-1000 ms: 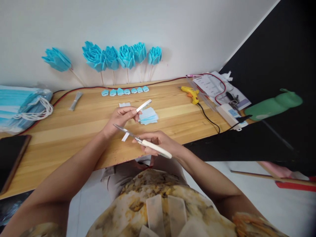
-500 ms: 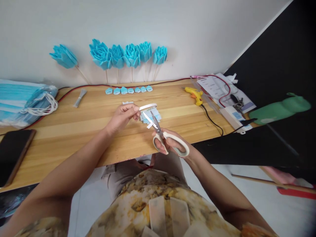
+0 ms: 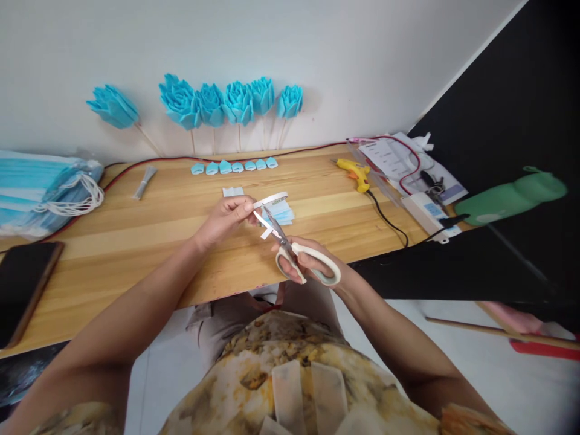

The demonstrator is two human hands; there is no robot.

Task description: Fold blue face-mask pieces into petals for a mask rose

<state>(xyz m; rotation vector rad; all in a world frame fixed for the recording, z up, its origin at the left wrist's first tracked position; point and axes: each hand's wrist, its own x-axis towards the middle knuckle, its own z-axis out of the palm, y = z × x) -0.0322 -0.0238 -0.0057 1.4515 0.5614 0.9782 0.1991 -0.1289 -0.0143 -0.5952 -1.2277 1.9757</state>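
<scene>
My left hand [image 3: 233,219] pinches the near edge of a thin white roll of tape [image 3: 277,197], held over the table. In my right hand [image 3: 312,257] are scissors with cream handles [image 3: 333,275], their blades slightly parted and pointing up-left at my left fingertips. A short white strip [image 3: 267,232] is at the lower blade; whether it is stuck to the blade cannot be made out. Beneath the roll and blades lies a pile of light-blue and white pieces [image 3: 284,215], partly hidden. A pale piece [image 3: 232,191] lies just behind my left hand.
Folded blue pieces [image 3: 225,167] form a row farther back. Blue flowers on sticks [image 3: 238,103] lean against the wall. A yellow glue gun [image 3: 356,174], power strip [image 3: 428,214] and green bottle [image 3: 512,196] are right; face masks [image 3: 40,187] and a phone [image 3: 27,290] are left.
The scissors have shifted slightly left, and their blades are closer together near my left fingertips. My left hand still holds the roll of tape. The whole view has moved a little.
</scene>
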